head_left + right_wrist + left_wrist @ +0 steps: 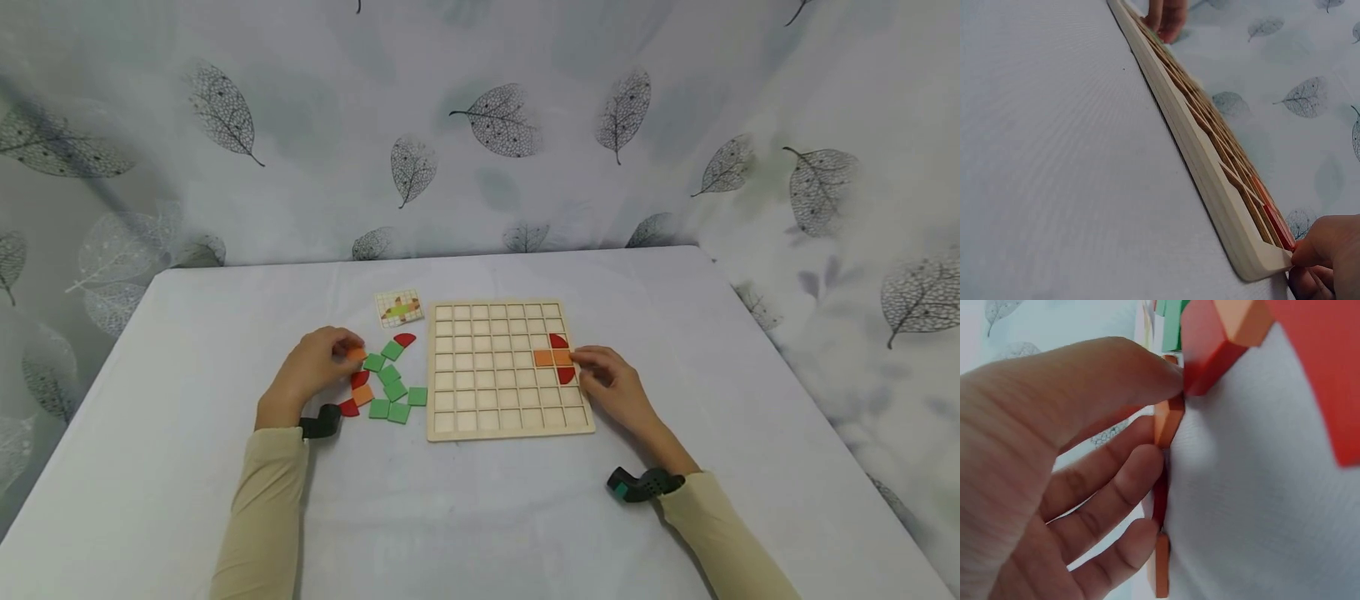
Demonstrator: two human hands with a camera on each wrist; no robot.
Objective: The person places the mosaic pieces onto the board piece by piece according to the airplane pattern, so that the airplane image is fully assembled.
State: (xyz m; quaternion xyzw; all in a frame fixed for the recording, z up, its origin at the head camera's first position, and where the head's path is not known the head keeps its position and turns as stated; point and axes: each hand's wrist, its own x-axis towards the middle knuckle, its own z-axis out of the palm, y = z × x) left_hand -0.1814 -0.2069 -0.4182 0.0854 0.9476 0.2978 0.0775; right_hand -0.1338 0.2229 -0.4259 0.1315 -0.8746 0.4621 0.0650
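Observation:
At the left, my left hand [311, 367] pinches an orange square tile [1169, 422] between thumb and fingers, low over the cloth. Around its fingertips lie red quarter-round tiles [349, 408], another orange tile [363, 394] and several green square tiles [395, 390]. My right hand [615, 387] rests its fingertips on the right edge of the wooden grid board [480, 437]. Beside those fingertips, two orange tiles [543, 358] sit side by side in the grid, with a red quarter-round tile [558, 341] above and another red tile [566, 376] below.
A small pattern card [399, 308] with a printed green, orange and red figure lies behind the tiles, near the board's far left corner. White cloth [465, 517] covers the table. A leaf-printed curtain [495, 192] hangs at the back.

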